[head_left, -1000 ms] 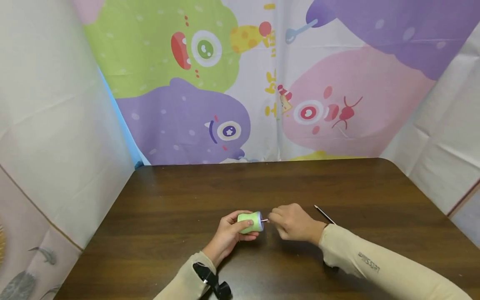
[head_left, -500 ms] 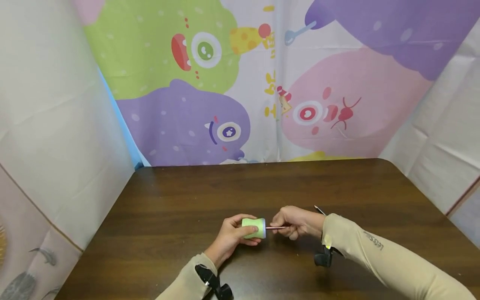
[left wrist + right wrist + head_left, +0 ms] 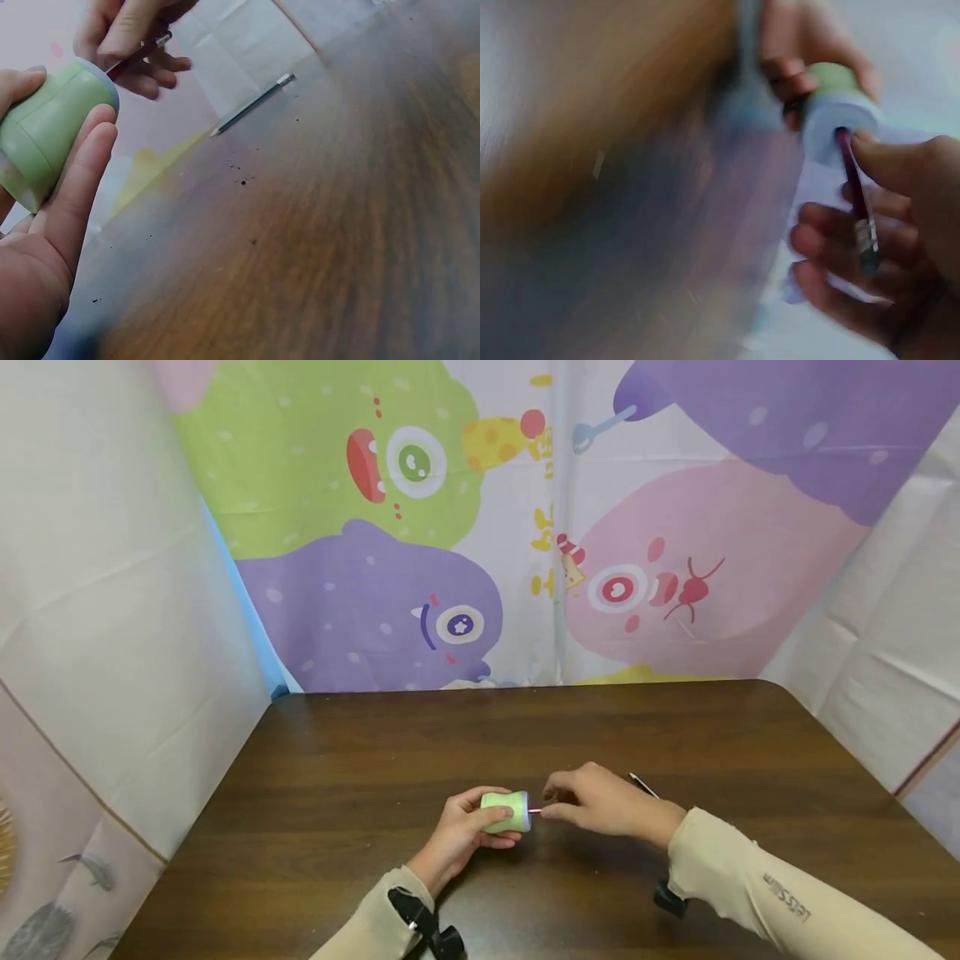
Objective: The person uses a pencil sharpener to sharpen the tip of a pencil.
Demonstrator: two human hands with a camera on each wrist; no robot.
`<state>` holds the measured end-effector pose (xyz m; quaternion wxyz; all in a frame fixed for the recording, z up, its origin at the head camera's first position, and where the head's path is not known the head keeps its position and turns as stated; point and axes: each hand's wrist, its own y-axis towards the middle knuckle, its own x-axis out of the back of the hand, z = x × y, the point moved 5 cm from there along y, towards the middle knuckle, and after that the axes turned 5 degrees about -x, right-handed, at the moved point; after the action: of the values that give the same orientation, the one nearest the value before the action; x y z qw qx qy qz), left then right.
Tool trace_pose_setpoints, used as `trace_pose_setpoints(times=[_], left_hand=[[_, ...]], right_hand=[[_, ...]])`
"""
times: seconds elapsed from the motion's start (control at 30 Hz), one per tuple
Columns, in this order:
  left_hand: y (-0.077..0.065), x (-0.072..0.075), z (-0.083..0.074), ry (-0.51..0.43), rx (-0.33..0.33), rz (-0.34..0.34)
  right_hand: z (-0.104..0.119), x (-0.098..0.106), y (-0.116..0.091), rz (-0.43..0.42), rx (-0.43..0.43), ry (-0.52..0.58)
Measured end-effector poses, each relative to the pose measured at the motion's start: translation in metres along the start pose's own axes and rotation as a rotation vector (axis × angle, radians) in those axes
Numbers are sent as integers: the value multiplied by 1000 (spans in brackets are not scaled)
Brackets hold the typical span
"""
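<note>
In the head view my left hand (image 3: 459, 828) grips a small green pencil sharpener (image 3: 497, 812) with a pale lavender end, thumb on top. A red pencil (image 3: 856, 187) sticks out of the hole in that end, its metal ferrule and dark eraser outward in the right wrist view. My right hand (image 3: 603, 800) is at the pencil. Its thumb lies against the shaft near the sharpener, and the other fingers curl loosely behind. From the left wrist, the sharpener (image 3: 56, 124) shows tilted within the left fingers, with the right hand (image 3: 135, 41) around the pencil.
A second pencil (image 3: 253, 105), dark with a sharpened tip, lies on the brown wooden table (image 3: 360, 752), partly behind the right forearm in the head view. Small dark crumbs (image 3: 244, 182) dot the tabletop. A cartoon-print cloth (image 3: 420, 602) hangs behind the table's far edge.
The right hand turns over and its fingers loosen around the pencil, its wrist moving slightly right. The left hand and sharpener shift slightly right, then back a little.
</note>
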<state>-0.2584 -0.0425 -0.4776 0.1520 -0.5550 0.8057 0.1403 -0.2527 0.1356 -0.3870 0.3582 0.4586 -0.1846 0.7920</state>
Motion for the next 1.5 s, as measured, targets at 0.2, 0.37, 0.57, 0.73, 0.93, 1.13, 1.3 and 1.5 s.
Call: trace_pose_setpoints(times=[0.2,0.37,0.57,0.73,0.93,1.13,1.3,1.5], left_hand=[[0,1,0,-32,9,-17],[0,0,1,-48,7,-33],[-1,0,1,-36,9,-26],[0,3,0,-37,1,-43],[1,5,1,-47,12,-52],[0,1,0,-17,-17,-8],[-1,-3,0,31,-36,45],[0,-2,-2,46,-34,46]], right_hand=[[19,-4,-13,-298,503,-607],[14,-13,-13,-415,663,-712],[7,-19,-7,-447,608,-444],[1,-15,6,-330,356,-132],[-7,-12,18,-132,-4,197],[-29,-26,20,186,-437,778],[-42,-43,14,490,-639,1055],[-41,-33,14,392,-528,905]])
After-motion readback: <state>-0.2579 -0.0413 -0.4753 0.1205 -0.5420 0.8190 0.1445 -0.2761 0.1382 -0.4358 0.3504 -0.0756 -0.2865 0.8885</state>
